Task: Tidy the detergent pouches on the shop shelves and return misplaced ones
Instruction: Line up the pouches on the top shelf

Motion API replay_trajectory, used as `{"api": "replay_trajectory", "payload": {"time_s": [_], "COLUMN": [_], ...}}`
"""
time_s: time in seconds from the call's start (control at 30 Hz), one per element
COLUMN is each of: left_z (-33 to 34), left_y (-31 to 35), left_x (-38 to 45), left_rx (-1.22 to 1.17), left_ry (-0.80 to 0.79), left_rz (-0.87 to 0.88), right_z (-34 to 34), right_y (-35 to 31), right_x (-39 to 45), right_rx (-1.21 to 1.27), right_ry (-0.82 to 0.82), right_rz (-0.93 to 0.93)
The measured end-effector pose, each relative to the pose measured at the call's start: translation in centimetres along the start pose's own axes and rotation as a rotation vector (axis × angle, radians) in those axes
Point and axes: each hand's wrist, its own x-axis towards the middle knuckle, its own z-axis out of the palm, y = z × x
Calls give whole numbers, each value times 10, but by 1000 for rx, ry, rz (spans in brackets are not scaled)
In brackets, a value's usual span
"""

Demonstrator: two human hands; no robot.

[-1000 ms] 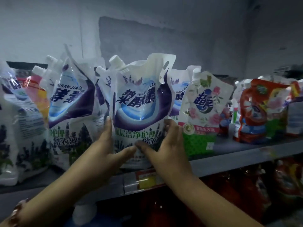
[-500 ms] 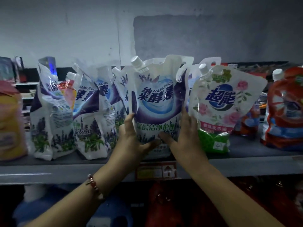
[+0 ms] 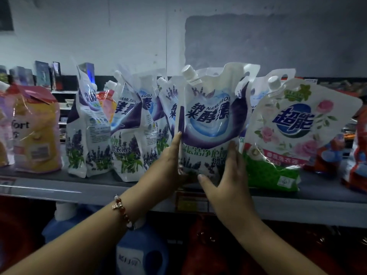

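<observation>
A dim shop aisle, a grey wall behind, and a grey shelf [image 3: 59,187] carried the row of stock. Front and centre stood the lavender pouch [image 3: 208,124], upright near the shelf's front edge, and both hands were on it: the left hand [image 3: 168,161] pressed flat to its left side, the right hand [image 3: 228,173] cupped its right side with the thumb across the lower front. Just beside it the rose pouch [image 3: 294,135] leaned, touching. To the left, more lavender pouches [image 3: 127,126] sagged and tilted against each other, some turned back-out, so the straightening looked barely begun there. A yellow refill pack [image 3: 35,132] stood well apart at the far left. Red pouches [image 3: 357,155] were cut off at the right edge; the lower shelf was too dark to read.
</observation>
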Motion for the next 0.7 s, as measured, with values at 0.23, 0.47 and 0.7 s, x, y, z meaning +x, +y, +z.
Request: {"api": "replay_trajectory", "payload": {"time_s": [0.23, 0.47, 0.7], "left_z": [-6, -23, -52], "left_y": [10, 4, -27], "left_x": [-22, -54, -69], "left_rx": [203, 600, 605], "left_ry": [24, 108, 235], "left_rz": [17, 144, 212], "right_z": [-12, -39, -23], "right_y": [-6, -37, -85], "right_x": [-6, -1, -11], "right_rx": [-74, -463, -613], "right_ry": [-168, -341, -423], "right_rz": [40, 101, -125]}}
